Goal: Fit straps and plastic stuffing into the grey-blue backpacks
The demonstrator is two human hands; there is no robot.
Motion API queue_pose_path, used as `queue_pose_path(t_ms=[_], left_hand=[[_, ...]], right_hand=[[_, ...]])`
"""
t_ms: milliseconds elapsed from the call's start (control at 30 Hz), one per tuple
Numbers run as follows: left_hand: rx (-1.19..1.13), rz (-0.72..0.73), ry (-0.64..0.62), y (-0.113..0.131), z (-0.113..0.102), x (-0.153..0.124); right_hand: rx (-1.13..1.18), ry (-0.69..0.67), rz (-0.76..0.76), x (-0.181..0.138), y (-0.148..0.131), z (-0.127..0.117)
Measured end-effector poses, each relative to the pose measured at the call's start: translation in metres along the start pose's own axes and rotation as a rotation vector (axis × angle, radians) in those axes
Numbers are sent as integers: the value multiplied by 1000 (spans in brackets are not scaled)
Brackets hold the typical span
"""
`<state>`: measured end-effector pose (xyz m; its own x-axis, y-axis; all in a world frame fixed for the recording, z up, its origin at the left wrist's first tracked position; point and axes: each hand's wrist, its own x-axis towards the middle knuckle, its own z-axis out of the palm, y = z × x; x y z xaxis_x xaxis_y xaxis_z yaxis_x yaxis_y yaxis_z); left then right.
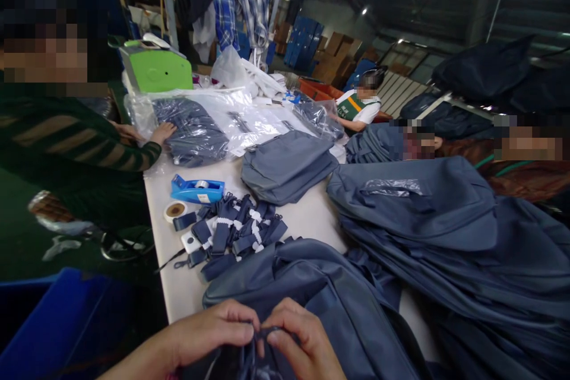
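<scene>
My left hand (209, 332) and my right hand (298, 338) meet at the bottom edge, fingers pinched together on the dark blue fabric of a bag (329, 297) lying in front of me on the white table (307, 217). Both hands are closed on a fold or strap of that bag; the exact part is hidden between the fingers. Just beyond the bag lies a heap of rolled blue straps with white bands (236, 228).
A blue tape dispenser (196, 190), a tape roll (174, 210), a folded bag (287, 166) and bagged bags (196, 130) are on the table. A big pile of blue bags (449, 237) fills the right. A person in a green sleeve (84, 148) stands left; others sit behind.
</scene>
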<state>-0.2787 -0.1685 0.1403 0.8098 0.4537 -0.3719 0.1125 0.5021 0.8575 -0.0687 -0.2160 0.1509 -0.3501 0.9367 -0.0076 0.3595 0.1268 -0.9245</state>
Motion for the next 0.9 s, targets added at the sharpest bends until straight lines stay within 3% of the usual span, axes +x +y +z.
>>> queue_pose_path(t_ms=[100, 167, 400, 600, 800, 900], left_hand=[[-228, 37, -9, -7, 1, 8], [-223, 68, 39, -9, 4, 12], [182, 4, 184, -5, 5, 11], [413, -181, 386, -11, 11, 10], [261, -143, 258, -22, 11, 11], [241, -143, 265, -21, 13, 12]], right_hand=[[-87, 20, -128, 4, 5, -3], [-164, 19, -207, 6, 10, -6], [-306, -52, -296, 9, 20, -9], [-343, -52, -331, 10, 29, -4], [-235, -48, -294, 7, 33, -8], [-240, -63, -244, 6, 25, -10]])
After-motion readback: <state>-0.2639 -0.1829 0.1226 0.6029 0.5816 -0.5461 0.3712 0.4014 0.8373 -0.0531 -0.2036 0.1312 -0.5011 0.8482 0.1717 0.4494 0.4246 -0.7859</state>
